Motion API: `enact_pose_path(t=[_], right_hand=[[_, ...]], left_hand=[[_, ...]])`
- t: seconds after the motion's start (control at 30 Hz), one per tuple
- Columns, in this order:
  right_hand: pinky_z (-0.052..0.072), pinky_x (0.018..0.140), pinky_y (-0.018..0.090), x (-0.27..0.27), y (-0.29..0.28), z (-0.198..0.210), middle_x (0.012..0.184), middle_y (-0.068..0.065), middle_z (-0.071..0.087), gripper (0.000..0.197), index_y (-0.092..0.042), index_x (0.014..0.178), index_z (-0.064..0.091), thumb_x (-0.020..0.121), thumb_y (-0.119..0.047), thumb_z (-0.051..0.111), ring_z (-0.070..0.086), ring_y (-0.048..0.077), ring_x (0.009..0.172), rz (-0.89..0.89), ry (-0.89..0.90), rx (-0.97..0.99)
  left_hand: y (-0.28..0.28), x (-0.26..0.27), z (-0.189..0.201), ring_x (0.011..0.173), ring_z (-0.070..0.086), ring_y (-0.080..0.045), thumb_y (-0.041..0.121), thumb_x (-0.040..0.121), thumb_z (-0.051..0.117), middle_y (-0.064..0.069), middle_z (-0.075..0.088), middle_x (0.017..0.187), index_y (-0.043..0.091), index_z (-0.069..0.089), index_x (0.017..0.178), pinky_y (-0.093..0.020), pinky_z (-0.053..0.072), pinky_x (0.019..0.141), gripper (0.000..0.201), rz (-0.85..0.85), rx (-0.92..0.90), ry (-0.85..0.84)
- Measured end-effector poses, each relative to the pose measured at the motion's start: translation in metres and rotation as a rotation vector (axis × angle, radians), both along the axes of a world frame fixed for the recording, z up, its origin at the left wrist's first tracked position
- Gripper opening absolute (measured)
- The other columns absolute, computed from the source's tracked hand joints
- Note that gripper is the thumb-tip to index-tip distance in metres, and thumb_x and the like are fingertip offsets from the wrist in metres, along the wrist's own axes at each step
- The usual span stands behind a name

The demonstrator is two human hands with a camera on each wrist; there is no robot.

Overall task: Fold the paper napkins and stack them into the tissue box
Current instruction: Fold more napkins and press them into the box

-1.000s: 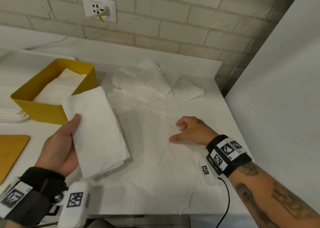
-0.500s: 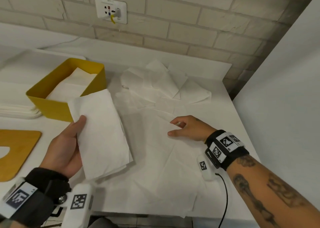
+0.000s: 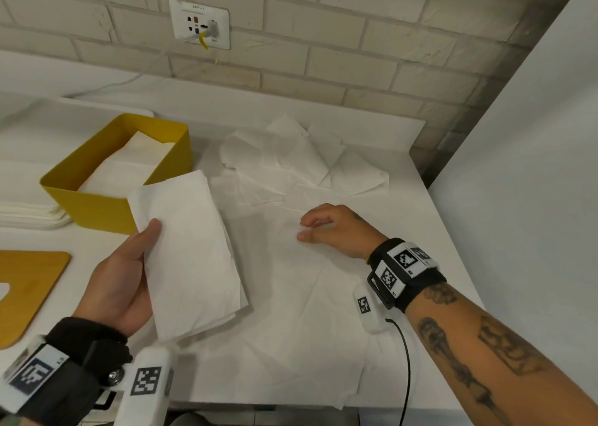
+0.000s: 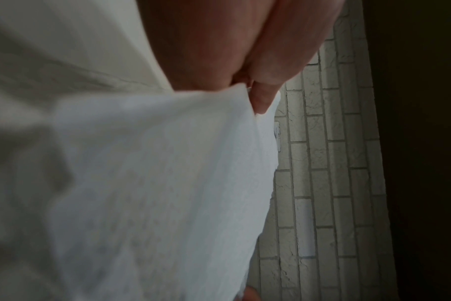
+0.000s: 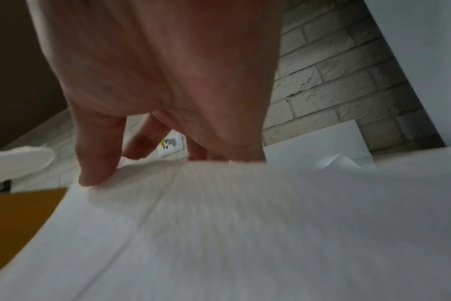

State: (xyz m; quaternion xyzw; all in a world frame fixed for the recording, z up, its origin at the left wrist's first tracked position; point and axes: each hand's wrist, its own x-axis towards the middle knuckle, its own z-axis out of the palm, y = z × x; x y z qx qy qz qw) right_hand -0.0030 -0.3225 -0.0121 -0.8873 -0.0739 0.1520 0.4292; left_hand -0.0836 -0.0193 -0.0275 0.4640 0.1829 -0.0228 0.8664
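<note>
Left-hand fingers [image 3: 116,283] hidden behind folded white paper napkin [image 3: 187,250]; flat amber wooden board [image 3: 29,289] cropped at left edge; wrist views blurred.

Downward head view, close wrist views

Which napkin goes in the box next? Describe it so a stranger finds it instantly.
Start at the yellow tissue box on the white table. Just in front of its near corner, the left hand holds a folded napkin. Unlike the flat sheets nearby, it is a lifted narrow rectangle.
</note>
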Motion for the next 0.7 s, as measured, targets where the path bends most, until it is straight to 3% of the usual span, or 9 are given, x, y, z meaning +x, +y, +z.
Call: enact_pose_path(t=[0.07, 0.17, 0.23, 0.33, 0.4, 0.5, 0.57, 0.7], right_hand=[[0.046, 0.102, 0.027, 0.002, -0.004, 0.003, 0.115, -0.003, 0.070, 0.014, -0.022, 0.096, 0.074, 0.085, -0.027, 0.081, 0.065, 0.012, 0.110, -0.088, -0.035, 0.128], [0.052, 0.098, 0.037, 0.005, -0.021, 0.003, 0.102, 0.002, 0.074, 0.010, -0.016, 0.093, 0.073, 0.088, -0.023, 0.077, 0.069, 0.019, 0.100, -0.316, -0.044, 0.320], [0.054, 0.096, 0.037, 0.004, -0.035, -0.002, 0.107, 0.004, 0.074, 0.015, -0.013, 0.099, 0.071, 0.089, -0.023, 0.075, 0.069, 0.022, 0.103, -0.475, -0.023, 0.334], [0.050, 0.074, 0.026, -0.006, -0.051, -0.012, 0.108, 0.001, 0.069, 0.014, -0.014, 0.104, 0.069, 0.094, -0.023, 0.071, 0.065, 0.016, 0.094, -0.620, 0.020, 0.322], [0.051, 0.071, 0.029, -0.014, -0.060, -0.019, 0.106, 0.007, 0.070, 0.013, -0.017, 0.104, 0.068, 0.094, -0.023, 0.071, 0.065, 0.019, 0.087, -0.684, 0.093, 0.379], [0.055, 0.073, 0.036, -0.024, -0.071, -0.021, 0.099, 0.011, 0.071, 0.013, -0.019, 0.102, 0.066, 0.092, -0.020, 0.074, 0.067, 0.024, 0.083, -0.689, 0.198, 0.469], [0.058, 0.077, 0.037, -0.022, -0.076, -0.017, 0.104, 0.011, 0.074, 0.015, -0.016, 0.101, 0.066, 0.090, -0.018, 0.076, 0.071, 0.024, 0.088, -0.626, 0.241, 0.463], [0.060, 0.074, 0.034, -0.005, -0.071, 0.002, 0.111, 0.006, 0.075, 0.042, -0.016, 0.119, 0.066, 0.082, -0.024, 0.083, 0.073, 0.023, 0.100, -0.482, 0.304, 0.321]], left_hand=[[0.002, 0.002, 0.000, 0.100, 0.076, -0.019, 0.033, 0.104, 0.052, 0.000, 0.075, 0.122, 0.026, 0.058, 0.138, -0.037, 0.064, 0.072, 0.036, 0.005, -0.003, -0.006], [0.009, 0.003, -0.003, 0.105, 0.074, -0.021, 0.035, 0.103, 0.053, -0.001, 0.072, 0.128, 0.026, 0.056, 0.143, -0.038, 0.064, 0.073, 0.041, 0.009, -0.021, -0.002], [0.012, 0.003, -0.006, 0.108, 0.074, -0.022, 0.036, 0.104, 0.053, -0.002, 0.071, 0.131, 0.026, 0.053, 0.146, -0.039, 0.064, 0.073, 0.043, 0.005, -0.037, 0.004], [0.012, 0.002, -0.008, 0.107, 0.074, -0.022, 0.038, 0.104, 0.052, -0.003, 0.071, 0.130, 0.024, 0.054, 0.144, -0.040, 0.064, 0.074, 0.043, -0.019, -0.060, 0.022], [0.012, 0.001, -0.010, 0.105, 0.074, -0.022, 0.038, 0.103, 0.052, -0.002, 0.072, 0.128, 0.025, 0.056, 0.143, -0.040, 0.063, 0.074, 0.042, -0.022, -0.055, 0.024], [0.011, 0.000, -0.009, 0.104, 0.075, -0.022, 0.037, 0.103, 0.052, -0.002, 0.073, 0.125, 0.026, 0.058, 0.139, -0.041, 0.063, 0.076, 0.038, -0.018, -0.045, 0.038], [0.008, 0.001, -0.008, 0.104, 0.075, -0.021, 0.036, 0.103, 0.052, -0.002, 0.073, 0.126, 0.025, 0.059, 0.139, -0.039, 0.064, 0.072, 0.038, -0.021, -0.031, 0.046], [-0.002, 0.002, -0.003, 0.095, 0.077, -0.018, 0.032, 0.104, 0.053, 0.000, 0.077, 0.115, 0.023, 0.061, 0.135, -0.034, 0.064, 0.065, 0.033, -0.022, 0.003, 0.040]])
